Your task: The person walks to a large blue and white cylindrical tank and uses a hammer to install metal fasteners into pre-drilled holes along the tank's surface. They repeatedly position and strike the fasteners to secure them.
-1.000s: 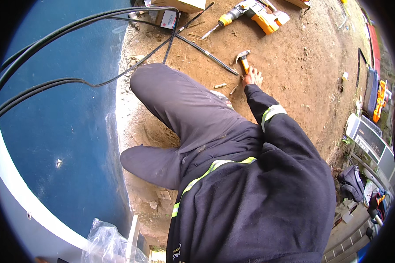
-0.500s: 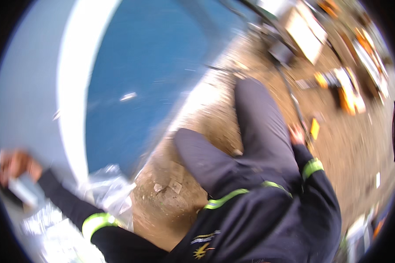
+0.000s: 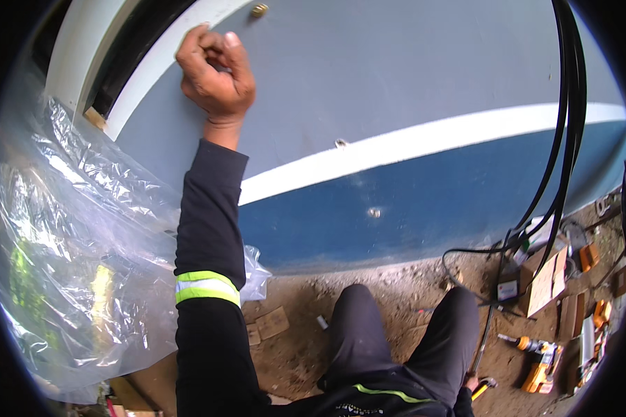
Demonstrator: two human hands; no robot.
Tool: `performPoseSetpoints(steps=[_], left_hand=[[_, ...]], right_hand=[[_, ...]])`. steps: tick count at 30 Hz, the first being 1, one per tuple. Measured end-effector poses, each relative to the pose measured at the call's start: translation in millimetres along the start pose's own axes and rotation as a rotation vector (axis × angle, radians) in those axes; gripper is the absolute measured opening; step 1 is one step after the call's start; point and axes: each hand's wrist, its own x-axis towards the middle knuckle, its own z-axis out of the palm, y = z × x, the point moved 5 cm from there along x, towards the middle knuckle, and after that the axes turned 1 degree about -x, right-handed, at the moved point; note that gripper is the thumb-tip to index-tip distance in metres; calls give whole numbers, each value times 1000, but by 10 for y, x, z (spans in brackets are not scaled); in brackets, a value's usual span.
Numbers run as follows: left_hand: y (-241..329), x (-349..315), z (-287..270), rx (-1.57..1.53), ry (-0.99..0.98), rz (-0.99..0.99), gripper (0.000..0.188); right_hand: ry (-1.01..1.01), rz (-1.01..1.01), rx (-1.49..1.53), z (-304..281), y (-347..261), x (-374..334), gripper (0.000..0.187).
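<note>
My left hand [image 3: 219,80] is raised at the far left of the grey wall panel [image 3: 396,76], beside the white frame [image 3: 142,87] of a dark opening. Its fingers are curled and its thumb points up; anything inside the curl is hidden. A brass-coloured round fitting [image 3: 259,10] sits on the panel just right of the fingertips. My right hand [image 3: 471,382] is low, beside my right knee and mostly hidden by my leg and sleeve. Right next to it lies a tool with a yellow handle and dark head [image 3: 485,387]; whether I grip it is unclear.
Clear plastic sheeting [image 3: 83,278] hangs at the left. Black cables [image 3: 569,104] drop down the wall's right side to the dirt floor [image 3: 299,347]. At the right are a yellow cordless drill [image 3: 539,361], a cardboard box [image 3: 544,278] and a black-and-white carton [image 3: 508,288].
My view has swung up and left, showing more grey panel and the plastic. The left hand now appears higher, at the frame. The right hand stays low beside the yellow-handled tool.
</note>
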Motion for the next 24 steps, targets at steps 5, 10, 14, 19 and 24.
performPoseSetpoints(steps=[5, 10, 14, 19, 24], left_hand=[[-26, -9, -63, 49, 17, -63, 33], [-94, -246, -80, -27, -34, -336, 25], [270, -601, -105, 239, -170, -26, 47], [740, -1178, -105, 247, -325, -115, 70], [892, -1394, -130, 233, -400, -199, 66]], right_hand=[[162, -120, 630, -1567, -1471, -249, 11], [-66, -407, 1025, -2669, -3270, -815, 24], [-402, -398, 1129, -2811, -4510, -1117, 22], [-679, -567, 1419, -2797, -5496, -1250, 18], [-767, -653, 1255, -2660, -5710, -1290, 19]])
